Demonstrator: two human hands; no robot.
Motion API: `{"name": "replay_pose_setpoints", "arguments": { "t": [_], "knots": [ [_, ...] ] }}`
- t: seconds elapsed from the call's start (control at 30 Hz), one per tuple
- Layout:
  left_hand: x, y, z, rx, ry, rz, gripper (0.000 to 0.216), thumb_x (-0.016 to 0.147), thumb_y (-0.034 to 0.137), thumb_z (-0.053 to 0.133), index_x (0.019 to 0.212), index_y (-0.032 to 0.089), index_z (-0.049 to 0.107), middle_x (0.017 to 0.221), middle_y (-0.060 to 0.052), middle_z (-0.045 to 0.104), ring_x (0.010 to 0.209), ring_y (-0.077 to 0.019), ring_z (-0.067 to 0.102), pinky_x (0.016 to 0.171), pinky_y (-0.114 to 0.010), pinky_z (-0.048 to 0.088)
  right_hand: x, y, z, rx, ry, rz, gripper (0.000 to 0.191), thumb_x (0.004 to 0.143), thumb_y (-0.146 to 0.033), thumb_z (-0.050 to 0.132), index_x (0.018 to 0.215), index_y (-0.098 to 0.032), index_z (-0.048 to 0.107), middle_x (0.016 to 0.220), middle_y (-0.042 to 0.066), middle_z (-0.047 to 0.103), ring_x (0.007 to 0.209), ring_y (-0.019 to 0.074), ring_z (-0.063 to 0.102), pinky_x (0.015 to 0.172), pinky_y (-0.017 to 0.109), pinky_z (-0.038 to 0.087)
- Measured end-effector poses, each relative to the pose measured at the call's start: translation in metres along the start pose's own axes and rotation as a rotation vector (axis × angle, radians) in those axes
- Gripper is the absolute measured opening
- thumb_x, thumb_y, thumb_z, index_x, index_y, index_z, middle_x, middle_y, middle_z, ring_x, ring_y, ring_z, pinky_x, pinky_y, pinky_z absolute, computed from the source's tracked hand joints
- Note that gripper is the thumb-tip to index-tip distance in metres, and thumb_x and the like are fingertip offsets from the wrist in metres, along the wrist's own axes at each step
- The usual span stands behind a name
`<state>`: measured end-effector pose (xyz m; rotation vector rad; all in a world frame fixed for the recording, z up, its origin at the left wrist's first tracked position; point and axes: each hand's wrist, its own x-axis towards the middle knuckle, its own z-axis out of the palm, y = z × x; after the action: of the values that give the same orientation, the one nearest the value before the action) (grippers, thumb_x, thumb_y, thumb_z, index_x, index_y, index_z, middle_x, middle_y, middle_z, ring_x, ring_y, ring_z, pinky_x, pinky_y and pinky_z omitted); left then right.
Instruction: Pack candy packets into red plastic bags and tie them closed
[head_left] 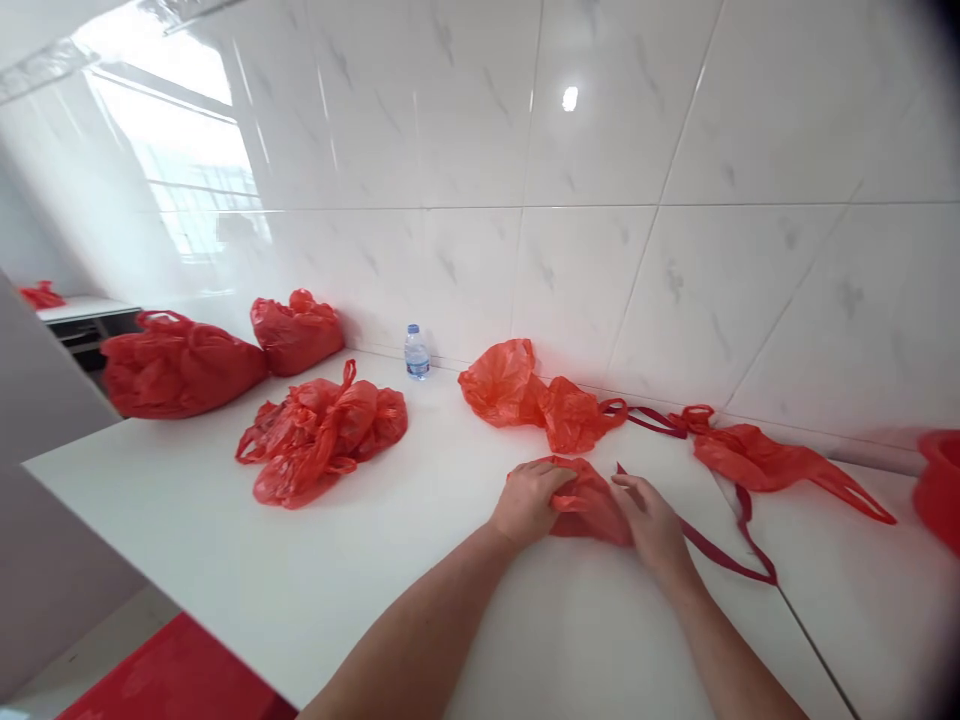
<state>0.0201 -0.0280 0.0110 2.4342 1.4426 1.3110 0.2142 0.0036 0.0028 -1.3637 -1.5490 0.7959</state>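
Low on the white table, a crumpled red plastic bag [589,515] lies between my two hands. My left hand [531,500] is closed on its left side, with a fold of thin plastic showing by the thumb. At the bag's right edge, my right hand [651,520] has curled, slightly blurred fingers that appear to grip the plastic; their exact hold is partly hidden. A dark red strap [724,555] runs behind the right hand, and its pointed tip shows just above the fingers. Whether that hand touches the strap cannot be made out.
Loose red bags [510,385] lie by the tiled wall [465,130], another red bag [757,457] to the right. Tied red bags [330,430] sit left, with fuller ones [180,370] behind. A water bottle [417,355] stands at the back. A red container [941,485] is far right.
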Motion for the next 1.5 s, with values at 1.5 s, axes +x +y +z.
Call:
{"name": "replay_pose_setpoints", "arguments": {
  "t": [1.5],
  "knots": [
    [-0.006, -0.045, -0.004, 0.209, -0.247, -0.301, 0.039, 0.083, 0.032, 0.053, 0.121, 0.025, 0.054, 0.135, -0.01, 0.049, 0.126, -0.028, 0.041, 0.108, -0.052, 0.023, 0.041, -0.011, 0.08, -0.888, 0.203, -0.481, 0.056, 0.083, -0.03, 0.056, 0.134, -0.016, 0.04, 0.12, 0.017, 0.058, 0.117, 0.0331, 0.046, 0.093, 0.048, 0.031]
  ]
}}
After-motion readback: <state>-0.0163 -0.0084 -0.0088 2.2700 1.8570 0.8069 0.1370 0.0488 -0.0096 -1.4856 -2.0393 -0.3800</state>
